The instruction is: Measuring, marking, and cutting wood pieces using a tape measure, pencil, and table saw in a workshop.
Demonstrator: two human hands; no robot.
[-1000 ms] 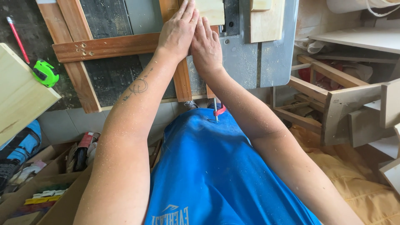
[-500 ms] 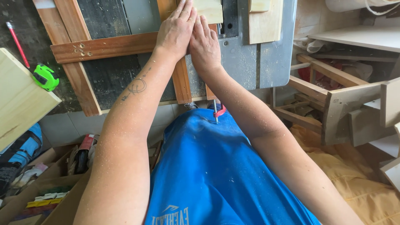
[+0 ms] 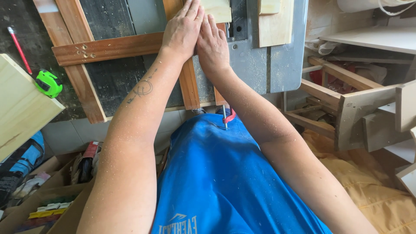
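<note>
Shirt: blue shirt (image 3: 225, 177) filled the near bottom, dusted with sawdust.
Boxes: cardboard boxes (image 3: 47, 195) with clutter sat low left by the floor.
Clamp: red-handled clamp (image 3: 227, 116) hung at the bench edge, just past the shirt.
Frame: reddish wooden frame (image 3: 108, 48) lay flat on the dark bench top, its upright slat running under both hands.
Left hand: left hand (image 3: 183, 30) pressed flat on the frame joint, fingers together and straight, not wrapped around anything.
Right hand: right hand (image 3: 212, 45) lay flat beside it, touching it, fingers together, palm down on the slat.
Tape: green tape measure (image 3: 48, 83) sat left on the bench, well apart from hands.
Pencil: red pencil (image 3: 19, 50) lay beyond the tape.
Board: pale board (image 3: 19, 108) overhung the left edge.
Plate: grey metal plate (image 3: 277, 65) lay right of hands, pale wood block (image 3: 273, 26) on it.
Far right: stacked wooden stools (image 3: 359, 108) stood off the bench.
</note>
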